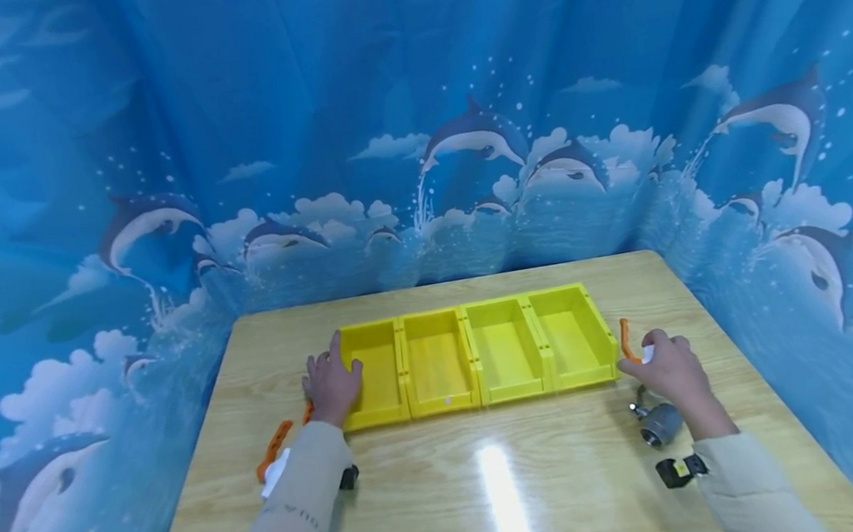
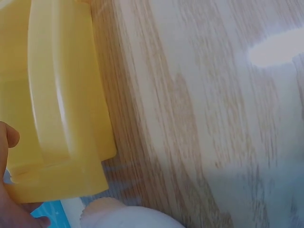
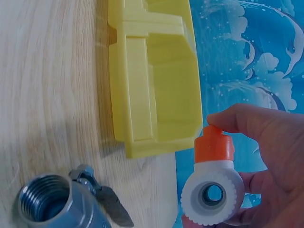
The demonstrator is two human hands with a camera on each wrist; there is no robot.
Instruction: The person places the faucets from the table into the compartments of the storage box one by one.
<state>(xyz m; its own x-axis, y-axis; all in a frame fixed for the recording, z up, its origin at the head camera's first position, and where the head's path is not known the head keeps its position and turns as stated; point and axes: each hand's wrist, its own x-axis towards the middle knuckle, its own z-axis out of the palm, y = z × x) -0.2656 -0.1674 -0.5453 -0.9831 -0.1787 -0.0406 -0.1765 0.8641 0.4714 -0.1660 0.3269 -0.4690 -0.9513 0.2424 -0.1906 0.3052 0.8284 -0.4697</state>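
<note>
A row of joined yellow bins (image 1: pixel 445 404) stands across the table. At its left end my left hand (image 1: pixel 333 386) grips the side wall of the leftmost bin (image 2: pixel 78 95), with fingers on both sides of the wall. Off the bins' right end, my right hand (image 1: pixel 671 372) holds a white plastic ball valve (image 3: pixel 205 178) with an orange handle (image 1: pixel 625 340). In the right wrist view the thumb presses the orange part (image 3: pixel 213 147) and the other fingers curl behind the white body. Below that hand lies a grey metal ball valve (image 1: pixel 660 425), its threaded opening showing.
Beside my left forearm lies another orange-handled white valve (image 1: pixel 274 451), partly covered by the sleeve. A second orange piece (image 1: pixel 308 411) shows at the left wrist. Blue dolphin-print curtain (image 1: pixel 416 133) surrounds the wooden table (image 1: pixel 429 491) at the back and sides.
</note>
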